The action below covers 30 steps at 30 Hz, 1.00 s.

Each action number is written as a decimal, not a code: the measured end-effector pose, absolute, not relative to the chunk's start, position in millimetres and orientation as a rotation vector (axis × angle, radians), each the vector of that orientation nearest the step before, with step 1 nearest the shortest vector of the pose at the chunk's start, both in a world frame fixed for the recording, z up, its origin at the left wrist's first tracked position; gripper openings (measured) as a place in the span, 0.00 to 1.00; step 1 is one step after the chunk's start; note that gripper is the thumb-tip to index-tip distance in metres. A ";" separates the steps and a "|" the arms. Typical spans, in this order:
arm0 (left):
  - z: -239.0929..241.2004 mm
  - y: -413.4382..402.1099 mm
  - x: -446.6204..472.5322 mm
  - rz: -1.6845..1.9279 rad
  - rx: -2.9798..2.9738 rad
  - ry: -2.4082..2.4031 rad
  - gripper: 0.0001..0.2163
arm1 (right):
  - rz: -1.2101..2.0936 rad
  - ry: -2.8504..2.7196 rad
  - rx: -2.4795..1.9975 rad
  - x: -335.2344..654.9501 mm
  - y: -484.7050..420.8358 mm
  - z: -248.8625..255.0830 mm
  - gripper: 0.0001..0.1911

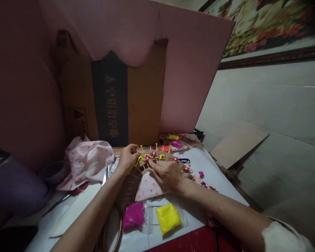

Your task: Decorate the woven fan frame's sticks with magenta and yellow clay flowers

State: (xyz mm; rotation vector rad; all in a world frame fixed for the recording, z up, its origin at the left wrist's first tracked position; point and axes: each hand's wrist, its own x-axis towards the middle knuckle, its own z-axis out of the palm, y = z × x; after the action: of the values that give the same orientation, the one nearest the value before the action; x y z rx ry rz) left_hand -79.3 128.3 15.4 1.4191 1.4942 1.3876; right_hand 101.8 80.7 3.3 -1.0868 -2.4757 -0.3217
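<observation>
A curved woven twine piece [168, 154] with pale sticks poking out of its rim lies in front of me, decorated with pink and yellow clay flowers [162, 157]. White dotted fabric [147, 188] fills its lower part. At its left end, my left hand [128, 160] is closed, fingertips at a thin yellow clay strand [140, 159] that snakes along the rim. My right hand [168, 172] lies over the middle of the piece, thumb and index finger closed at the rim beside a pink flower. Its palm hides part of the fabric and twine.
Bags of magenta clay [133, 216] and yellow clay [169, 218] lie nearest me. Crumpled dotted cloth [90, 159] and scissors [105, 175] are left, a hoop [120, 227] below. A cardboard box [145, 94] stands behind; a small pink clay lump [201, 174] is right.
</observation>
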 end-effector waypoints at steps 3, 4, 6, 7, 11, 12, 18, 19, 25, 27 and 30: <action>14.5 129.8 -79.5 1.388 1.425 1.512 0.12 | -0.326 -2.474 -1.094 102.4 80.9 2.5 0.19; 14.1 130.2 -79.7 1.390 1.427 1.516 0.12 | -0.321 -2.475 -1.095 102.1 81.0 2.4 0.18; 13.4 130.5 -80.1 1.394 1.432 1.525 0.12 | -0.311 -2.474 -1.096 101.0 81.2 2.2 0.18; 13.2 130.5 -80.2 1.394 1.434 1.528 0.12 | -0.303 -2.473 -1.096 100.4 81.3 2.0 0.17; 13.5 130.3 -80.3 1.389 1.446 1.534 0.12 | -0.268 -2.469 -1.096 99.7 81.6 2.0 0.17; 13.7 130.2 -80.2 1.386 1.449 1.534 0.12 | -0.259 -2.467 -1.097 100.0 81.6 2.3 0.16; 14.4 129.7 -79.7 1.382 1.458 1.534 0.12 | -0.169 -2.437 -1.106 100.1 82.4 4.1 0.15; 14.3 129.7 -79.8 1.381 1.460 1.533 0.12 | -0.147 -2.432 -1.105 99.7 82.2 4.1 0.14; 13.6 130.3 -79.3 1.374 1.463 1.532 0.12 | 0.024 -2.330 -1.124 98.0 80.8 6.8 0.11; 13.9 130.2 -78.8 1.377 1.459 1.530 0.12 | 0.093 -2.258 -1.160 97.5 82.3 9.8 0.11; 14.3 130.0 -78.5 1.382 1.453 1.531 0.11 | 0.193 -2.170 -1.205 95.5 86.9 15.3 0.11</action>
State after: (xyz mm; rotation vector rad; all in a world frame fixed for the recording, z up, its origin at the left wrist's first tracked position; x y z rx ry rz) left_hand -78.5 130.0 14.3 1.4530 1.5309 1.3816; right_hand 95.5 86.9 15.3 -1.2054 -2.1699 0.1925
